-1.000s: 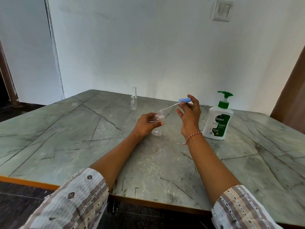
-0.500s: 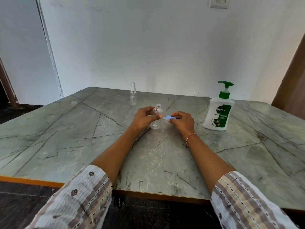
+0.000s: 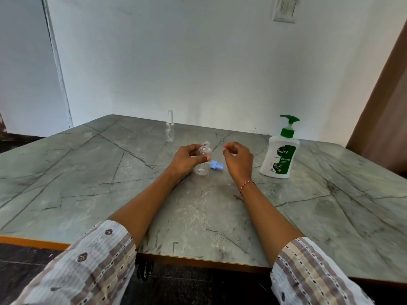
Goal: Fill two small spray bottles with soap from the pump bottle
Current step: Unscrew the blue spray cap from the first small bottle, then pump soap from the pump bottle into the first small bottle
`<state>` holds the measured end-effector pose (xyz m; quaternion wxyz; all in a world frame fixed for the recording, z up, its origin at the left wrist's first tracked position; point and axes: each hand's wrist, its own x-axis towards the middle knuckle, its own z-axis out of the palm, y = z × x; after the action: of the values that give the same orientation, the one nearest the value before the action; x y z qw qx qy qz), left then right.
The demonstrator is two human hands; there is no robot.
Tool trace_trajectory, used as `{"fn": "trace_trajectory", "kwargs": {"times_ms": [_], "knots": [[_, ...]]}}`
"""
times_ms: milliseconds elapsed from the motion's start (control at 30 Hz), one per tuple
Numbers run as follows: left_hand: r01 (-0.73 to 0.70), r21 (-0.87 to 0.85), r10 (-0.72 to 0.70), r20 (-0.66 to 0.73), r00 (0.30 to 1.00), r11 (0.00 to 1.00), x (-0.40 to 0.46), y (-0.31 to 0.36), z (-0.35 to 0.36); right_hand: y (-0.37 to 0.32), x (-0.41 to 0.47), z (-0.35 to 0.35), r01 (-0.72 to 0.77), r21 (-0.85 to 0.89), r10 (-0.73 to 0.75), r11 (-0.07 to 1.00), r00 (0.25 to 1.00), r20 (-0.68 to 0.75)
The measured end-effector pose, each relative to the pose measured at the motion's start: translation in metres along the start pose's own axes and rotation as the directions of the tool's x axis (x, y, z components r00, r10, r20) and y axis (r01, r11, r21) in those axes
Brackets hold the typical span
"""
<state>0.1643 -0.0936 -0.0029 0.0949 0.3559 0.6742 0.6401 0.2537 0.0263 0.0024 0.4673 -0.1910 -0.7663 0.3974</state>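
While the left hand (image 3: 187, 160) grips the small open spray bottle (image 3: 203, 161) w/ thumb across the front and fingers curled round the back, that bottle stands upright on the tabletop (image 3: 88, 172), neck uncapped, looks clear inside. Only one view here (head cam), so that's all there is to go on.

Right hand (image 3: 237, 160) hovers just off the bottle at approx 3 o'clock, fingers loosely curled, holding nothing afaict. Red-and-white thread band (image 3: 247, 186) on that wrist.

Blue spray cap (image 3: 217, 165) lies on its side on the tabletop, btwn the two hands, just beside the bottle's base at about 4 o'clock. Can't tell if its tube is still attached.

2nd spray bottle (image 3: 169, 126), clear w/ its sprayer top on, stands upright at 11 o'clock from the held one, well apart, near the far edge.

Pump bottle (image 3: 280, 150), white w/ green pump and Dettol label, stands at 3 o'clock past the right hand, nozzle pointing right.

Wall switch (image 3: 285, 8) up at 1 o'clock.
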Motion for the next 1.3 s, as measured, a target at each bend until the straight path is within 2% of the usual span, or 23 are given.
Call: {"fn": "trace_trajectory", "kwargs": {"times_ms": [100, 200, 367, 433, 533, 667, 833, 1000, 1300], "knots": [[-0.021, 0.031, 0.021, 0.014, 1.0, 0.999, 0.0, 0.004, 0.013, -0.003, -0.001, -0.009, 0.055, -0.042, -0.056, 0.998, 0.998, -0.03], [-0.019, 0.062, 0.017, 0.039, 0.999, 0.998, 0.003, 0.008, 0.032, 0.0, 0.0, -0.021, 0.087, -0.17, -0.096, 0.982, 0.994, -0.047], [-0.031, 0.014, 0.03, 0.043, 0.999, 0.999, 0.015, 0.021, 0.065, 0.003, 0.004, -0.054, 0.186, -0.4, -0.291, 0.897, 0.931, -0.22], [-0.03, -0.013, 0.031, 0.063, 0.998, 0.999, 0.018, 0.025, 0.079, 0.008, 0.009, -0.069, 0.167, -0.457, -0.34, 0.874, 0.881, -0.329], [-0.025, 0.0, 0.025, 0.077, 0.997, 1.0, 0.021, 0.025, 0.097, 0.021, 0.021, -0.087, 0.016, -0.467, -0.243, 0.884, 0.869, -0.431], [-0.044, 0.041, 0.041, 0.073, 0.996, 0.998, 0.023, 0.02, 0.11, 0.043, 0.031, -0.095, -0.14, -0.427, -0.03, 0.893, 0.929, -0.369], [-0.028, 0.129, 0.014, 0.107, 0.994, 0.991, 0.025, 0.012, 0.107, 0.057, 0.038, -0.089, -0.19, -0.26, 0.106, 0.947, 0.946, -0.306], [0.011, 0.121, -0.026, 0.124, 0.992, 0.993, 0.023, 0.01, 0.097, 0.055, 0.041, -0.087, -0.182, -0.236, 0.112, 0.955, 0.953, -0.281], [-0.005, 0.182, -0.006, 0.061, 0.998, 0.983, 0.017, 0.007, 0.08, 0.038, 0.02, -0.075, -0.065, -0.129, 0.054, 0.99, 0.994, -0.094]]}}
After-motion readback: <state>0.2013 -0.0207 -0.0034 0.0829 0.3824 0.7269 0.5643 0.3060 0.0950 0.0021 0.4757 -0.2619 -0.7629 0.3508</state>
